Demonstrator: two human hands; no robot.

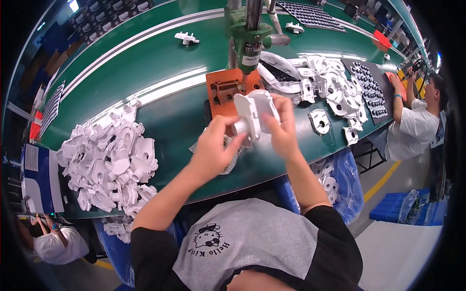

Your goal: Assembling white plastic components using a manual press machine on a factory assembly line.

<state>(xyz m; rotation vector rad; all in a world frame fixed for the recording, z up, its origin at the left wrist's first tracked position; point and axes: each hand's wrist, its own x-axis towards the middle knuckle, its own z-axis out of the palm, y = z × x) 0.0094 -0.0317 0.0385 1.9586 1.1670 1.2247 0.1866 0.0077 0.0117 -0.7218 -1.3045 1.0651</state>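
Note:
Between my hands, in front of the press, are two white moulded plastic parts pressed against or close to each other. My left hand (213,148) is closed, with thumb and fingers pinching the round ribbed stub of the left white plastic part (248,119). My right hand (284,128) is closed around the right white plastic part (265,107), its thumb on the near face. Whether the two parts are joined, I cannot tell. Below my left hand lies a clear bag (228,167) of small pieces, partly hidden by that hand.
A green bench press (250,41) stands over an orange fixture (218,104). White plastic parts heap at the left (111,165) and more flat white parts (335,85) lie at the right. Blue-lined bins (347,189) sit below the bench edge. A co-worker (417,121) works at the right.

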